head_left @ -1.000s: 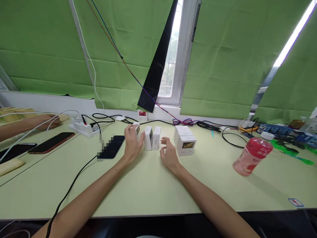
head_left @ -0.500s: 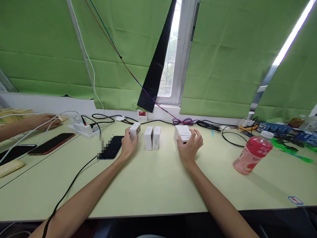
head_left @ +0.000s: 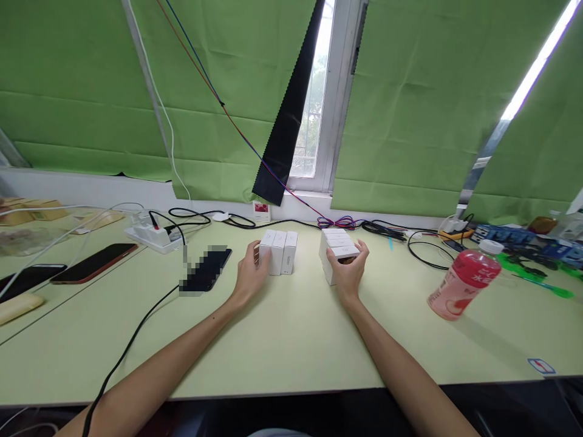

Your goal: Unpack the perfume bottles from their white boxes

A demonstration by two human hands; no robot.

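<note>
Three small white boxes (head_left: 283,255) stand upright side by side near the middle of the table. My left hand (head_left: 251,270) has its fingers around the leftmost of them, which touches its neighbour. To the right, several white boxes (head_left: 334,240) stand in a row running away from me. My right hand (head_left: 350,270) grips the nearest box of that row, thumb on its left and fingers on its right.
A pink bottle (head_left: 460,282) stands on the right of the table (head_left: 291,346). At the left are a dark phone (head_left: 207,270), a red-edged phone (head_left: 95,263) and a white power strip (head_left: 155,235). Cables run along the wall.
My left hand has moved right with its box, which now stands against the other two. My right hand's box has come into line with its row. Another person's hand has left the far left.
</note>
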